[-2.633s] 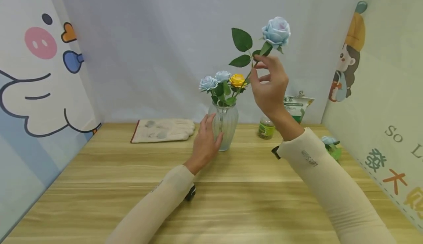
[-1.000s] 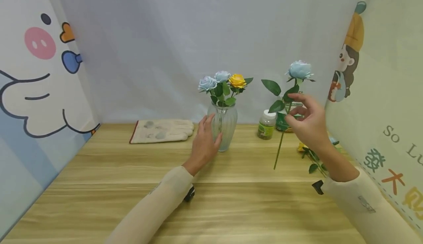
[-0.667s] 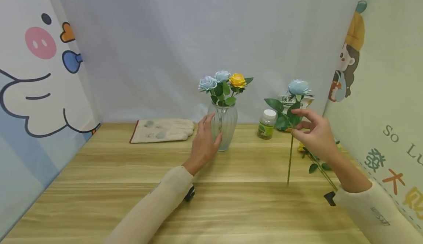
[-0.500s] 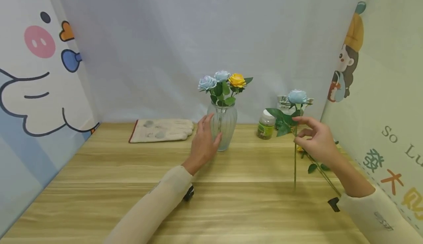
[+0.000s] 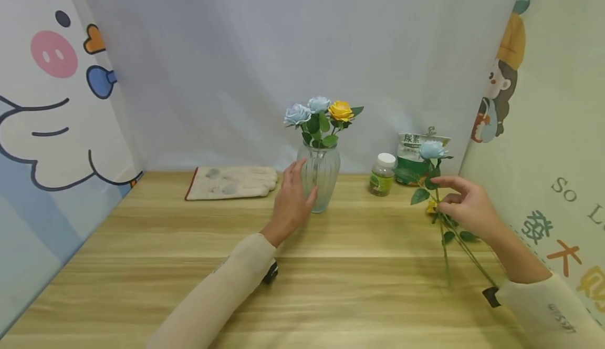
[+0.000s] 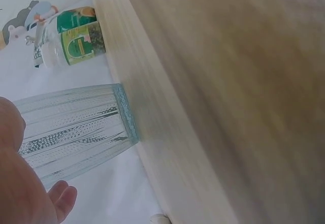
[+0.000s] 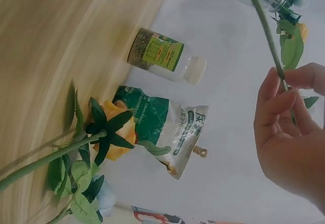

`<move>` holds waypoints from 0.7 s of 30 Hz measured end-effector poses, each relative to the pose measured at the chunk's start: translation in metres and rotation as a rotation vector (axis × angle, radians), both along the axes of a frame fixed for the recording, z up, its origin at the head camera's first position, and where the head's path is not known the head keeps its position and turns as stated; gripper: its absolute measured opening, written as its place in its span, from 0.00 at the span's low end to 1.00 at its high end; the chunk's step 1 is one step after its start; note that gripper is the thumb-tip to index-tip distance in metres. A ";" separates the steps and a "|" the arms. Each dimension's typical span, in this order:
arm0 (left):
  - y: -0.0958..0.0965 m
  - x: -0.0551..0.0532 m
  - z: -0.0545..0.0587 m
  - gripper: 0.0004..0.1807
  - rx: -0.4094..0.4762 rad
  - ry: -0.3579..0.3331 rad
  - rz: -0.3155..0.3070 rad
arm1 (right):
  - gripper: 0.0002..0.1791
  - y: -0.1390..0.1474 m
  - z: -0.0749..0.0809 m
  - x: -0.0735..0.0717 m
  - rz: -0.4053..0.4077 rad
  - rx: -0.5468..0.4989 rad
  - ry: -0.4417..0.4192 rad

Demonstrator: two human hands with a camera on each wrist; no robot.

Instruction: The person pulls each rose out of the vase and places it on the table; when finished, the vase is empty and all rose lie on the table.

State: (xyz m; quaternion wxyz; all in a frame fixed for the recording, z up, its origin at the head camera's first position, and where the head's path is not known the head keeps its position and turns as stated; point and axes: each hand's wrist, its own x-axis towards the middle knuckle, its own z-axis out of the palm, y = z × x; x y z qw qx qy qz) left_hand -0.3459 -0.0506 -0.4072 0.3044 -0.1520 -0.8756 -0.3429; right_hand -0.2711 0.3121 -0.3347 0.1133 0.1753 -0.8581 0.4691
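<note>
In the head view my left hand (image 5: 292,199) rests against the left side of a ribbed glass vase (image 5: 326,175), fingers fairly straight and thumb apart in front. Two pale blue roses (image 5: 298,114) and a yellow rose (image 5: 341,111) stand in the vase. To the right, my right hand (image 5: 472,209) pinches the leafy stem of another blue rose (image 5: 432,150) between thumb and fingers, bloom up. Its stem hangs over a second yellow rose (image 5: 431,207) lying on the table. The right wrist view shows this pinch on the green stem (image 7: 266,28).
A white-capped jar (image 5: 382,175) and a green-and-white clipped bag (image 5: 408,162) stand at the back right. White work gloves (image 5: 231,182) lie left of the vase on the wooden table (image 5: 189,244). A grey curtain closes the back; printed panels flank both sides.
My right hand has carried the blue rose from above the vase rightward and down, to over the roses lying at the right. The left hand has stayed at the vase.
</note>
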 end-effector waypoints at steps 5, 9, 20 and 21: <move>0.000 -0.001 0.001 0.40 -0.002 -0.004 0.005 | 0.25 0.005 -0.002 0.000 0.015 0.029 -0.042; 0.000 -0.002 -0.001 0.40 0.001 -0.001 0.005 | 0.26 0.006 -0.004 -0.002 0.039 0.031 -0.095; -0.001 -0.001 0.000 0.40 -0.010 -0.005 0.001 | 0.30 0.015 -0.019 -0.008 0.088 0.110 -0.239; -0.001 -0.001 0.001 0.40 -0.010 -0.009 0.000 | 0.30 0.015 -0.020 -0.008 0.093 0.116 -0.242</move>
